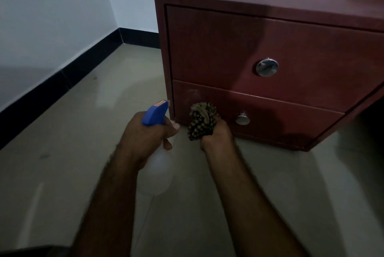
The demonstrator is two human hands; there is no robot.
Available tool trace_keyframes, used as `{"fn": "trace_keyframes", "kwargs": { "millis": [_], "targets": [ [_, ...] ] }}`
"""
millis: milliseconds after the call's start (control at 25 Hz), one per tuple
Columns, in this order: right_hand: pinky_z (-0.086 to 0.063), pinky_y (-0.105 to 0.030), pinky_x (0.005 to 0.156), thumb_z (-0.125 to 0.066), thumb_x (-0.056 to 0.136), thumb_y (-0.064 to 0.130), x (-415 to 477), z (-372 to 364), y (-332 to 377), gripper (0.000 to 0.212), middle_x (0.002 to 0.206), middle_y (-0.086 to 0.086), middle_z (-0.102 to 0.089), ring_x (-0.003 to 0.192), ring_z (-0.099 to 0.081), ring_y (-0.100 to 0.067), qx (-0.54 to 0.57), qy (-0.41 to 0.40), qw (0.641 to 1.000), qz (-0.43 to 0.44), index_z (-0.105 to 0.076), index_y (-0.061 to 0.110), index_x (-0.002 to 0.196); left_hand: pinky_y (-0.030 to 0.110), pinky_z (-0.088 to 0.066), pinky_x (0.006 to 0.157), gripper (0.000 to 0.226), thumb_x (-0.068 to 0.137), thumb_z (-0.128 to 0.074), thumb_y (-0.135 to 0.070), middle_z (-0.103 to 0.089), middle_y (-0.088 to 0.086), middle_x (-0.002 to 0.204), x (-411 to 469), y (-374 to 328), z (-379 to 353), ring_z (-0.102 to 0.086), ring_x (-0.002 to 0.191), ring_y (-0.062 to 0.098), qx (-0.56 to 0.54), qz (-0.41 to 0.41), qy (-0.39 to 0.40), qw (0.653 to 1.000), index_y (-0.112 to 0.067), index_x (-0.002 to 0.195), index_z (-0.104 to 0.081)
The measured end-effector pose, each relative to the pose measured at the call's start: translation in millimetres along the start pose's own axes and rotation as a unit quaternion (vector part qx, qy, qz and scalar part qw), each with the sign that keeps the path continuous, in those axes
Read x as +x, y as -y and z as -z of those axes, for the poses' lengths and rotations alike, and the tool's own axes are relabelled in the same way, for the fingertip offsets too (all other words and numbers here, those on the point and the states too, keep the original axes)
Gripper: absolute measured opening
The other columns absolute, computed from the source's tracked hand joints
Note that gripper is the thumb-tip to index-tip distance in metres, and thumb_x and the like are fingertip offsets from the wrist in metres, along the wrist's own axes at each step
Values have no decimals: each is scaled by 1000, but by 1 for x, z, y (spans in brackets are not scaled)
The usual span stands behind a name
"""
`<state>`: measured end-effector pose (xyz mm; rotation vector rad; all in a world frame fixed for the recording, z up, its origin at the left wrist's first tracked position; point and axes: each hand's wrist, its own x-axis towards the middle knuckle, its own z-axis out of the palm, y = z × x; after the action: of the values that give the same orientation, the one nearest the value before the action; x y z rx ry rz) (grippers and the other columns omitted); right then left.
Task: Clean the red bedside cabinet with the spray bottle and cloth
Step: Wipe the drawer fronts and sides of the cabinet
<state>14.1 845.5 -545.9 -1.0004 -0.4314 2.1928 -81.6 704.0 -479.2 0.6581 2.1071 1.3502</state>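
Cleaning under way: left hand [145, 133] grips spray bottle [156, 112], right hand [217, 135] clutches cloth [202, 120]; lower drawer [286, 115] just ahead likely needs wiping.

Red bedside cabinet [270, 38] cropped top and right, spray bottle [159, 165] neck under left hand [143, 135], cloth [202, 120] partly inside right hand [217, 135]

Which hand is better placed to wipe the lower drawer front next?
Right, probably. The right hand grips the cloth just in front of the lower drawer, left of its knob; the left hand holds the spray bottle.
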Motion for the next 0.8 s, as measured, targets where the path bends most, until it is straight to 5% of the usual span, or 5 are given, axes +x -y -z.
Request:
{"fn": "trace_keyframes", "kwargs": {
  "millis": [200,360,480,680,800],
  "targets": [
    [-55,-17,53,-42,103,11,10,-24,-5,28,81,-3,-76,58,-72,-15,86,-28,995,-30,-70,6,103,53,-54,92,15,83,-79,-16,-69,13,71,2,5,0,-67,58,23,-7,-1,-10,1000,-5,81,-68],
    [-57,-29,79,-53,100,10,16,-28,-7,30,115,-14,-72,83,-71,-25,61,-39,997,-16,-67,3,126,44,-54,85,13,85,-78,-17,-69,8,65,7,5,2,-67,60,22,-8,0,-19,1000,-8,81,-68],
    [-59,-50,93,-74,88,6,16,-37,-4,33,116,-19,-74,102,-73,-34,55,-55,997,19,-71,2,121,45,-54,86,13,86,-77,-17,-71,14,72,11,10,3,-68,64,27,-14,3,-44,999,-7,82,-69],
    [-64,-50,74,-83,73,-8,15,-23,-3,52,112,-21,-74,96,-74,-39,70,-160,971,164,-64,-5,120,43,-55,79,14,85,-77,-17,-70,13,74,13,11,3,-67,57,19,-35,5,-56,998,-7,83,-68],
    [-65,-47,73,-87,71,-4,17,-36,-8,54,109,-20,-74,92,-75,-36,51,-165,973,155,-64,-1,120,42,-56,75,13,84,-78,-17,-68,9,70,14,11,3,-67,56,19,-39,-5,-65,997,-8,81,-68]
  ]
}}
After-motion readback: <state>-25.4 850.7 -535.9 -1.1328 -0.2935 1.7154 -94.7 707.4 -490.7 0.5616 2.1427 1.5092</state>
